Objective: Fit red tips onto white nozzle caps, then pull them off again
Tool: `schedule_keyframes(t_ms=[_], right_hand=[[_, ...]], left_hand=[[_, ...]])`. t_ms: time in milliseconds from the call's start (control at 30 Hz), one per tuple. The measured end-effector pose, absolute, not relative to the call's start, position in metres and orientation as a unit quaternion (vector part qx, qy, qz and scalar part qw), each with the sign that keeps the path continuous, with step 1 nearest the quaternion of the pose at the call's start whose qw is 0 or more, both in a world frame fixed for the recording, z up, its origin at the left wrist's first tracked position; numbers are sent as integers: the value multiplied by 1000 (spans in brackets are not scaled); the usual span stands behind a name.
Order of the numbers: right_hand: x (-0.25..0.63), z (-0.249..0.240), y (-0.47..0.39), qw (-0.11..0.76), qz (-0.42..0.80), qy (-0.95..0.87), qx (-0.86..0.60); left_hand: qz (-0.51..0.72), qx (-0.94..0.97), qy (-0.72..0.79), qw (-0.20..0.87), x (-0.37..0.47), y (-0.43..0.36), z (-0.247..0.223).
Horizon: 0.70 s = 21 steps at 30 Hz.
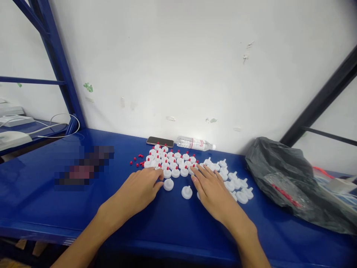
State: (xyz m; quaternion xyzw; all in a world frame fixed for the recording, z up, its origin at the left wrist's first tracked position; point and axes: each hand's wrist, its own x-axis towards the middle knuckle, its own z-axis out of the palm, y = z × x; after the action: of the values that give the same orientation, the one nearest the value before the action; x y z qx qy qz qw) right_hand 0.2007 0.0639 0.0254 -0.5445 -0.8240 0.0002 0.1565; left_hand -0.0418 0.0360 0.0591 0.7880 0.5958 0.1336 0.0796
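Several white round caps with red tips (175,172) stand grouped in the middle of the blue table. My left hand (143,184) rests at their near left edge, fingers bent; whether anything is under its fingertips is hidden. My right hand (210,188) lies with fingers spread over the right side of the group, partly covering a white cap. Between the hands sit two white caps without red tips, one near my left thumb (168,184) and one further right (186,192). More untipped white caps (242,197) lie right of my right hand. Loose red tips (135,159) are scattered at the left.
A phone (160,142) and a clear plastic bottle (195,144) lie behind the caps by the wall. At the right, a black plastic bag (267,163) carries a clear bag of red pieces (287,195). Blue frame posts (60,63) rise at the left.
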Motion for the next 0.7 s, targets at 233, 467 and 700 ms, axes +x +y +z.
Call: schedule_keyframes(t_ms=[233, 467, 700], right_hand=[[200, 24, 66, 158, -3, -825, -542], [203, 24, 72, 155, -75, -851, -496], [202, 45, 71, 186, -56, -813, -549]], left_hand=[[118, 804, 581, 49, -29, 38, 49], [125, 834, 535, 40, -12, 29, 44], [182, 822, 540, 23, -11, 29, 49]])
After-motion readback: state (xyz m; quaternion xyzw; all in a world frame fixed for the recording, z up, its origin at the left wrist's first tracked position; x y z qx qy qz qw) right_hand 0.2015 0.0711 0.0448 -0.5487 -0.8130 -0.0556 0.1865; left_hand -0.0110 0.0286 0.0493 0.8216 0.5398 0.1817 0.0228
